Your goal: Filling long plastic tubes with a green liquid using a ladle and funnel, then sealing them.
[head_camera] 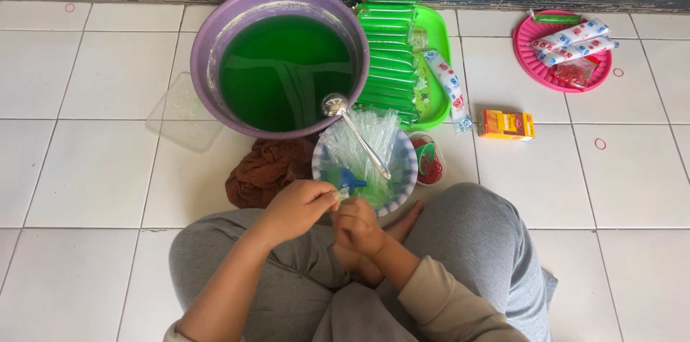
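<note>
I sit cross-legged on a white tiled floor. My left hand [298, 207] and my right hand [357, 225] meet over the near edge of a small white-and-blue bowl [407, 173], pinching the top of a thin clear plastic tube bag between their fingers. A blue funnel [350, 181] stands in the bowl just beyond my fingers, among several empty clear bags [359, 137]. A metal ladle [356, 133] rests across the bowl. Behind it stands a big purple basin [208, 54] of green liquid.
A green tray [438, 40] holds several filled green tubes. A pink plate [528, 54] at the back right carries white printed packets. Red rubber bands [429, 162], a small yellow-red box [506, 125], a brown cloth [266, 169] and a clear lid [183, 115] lie around.
</note>
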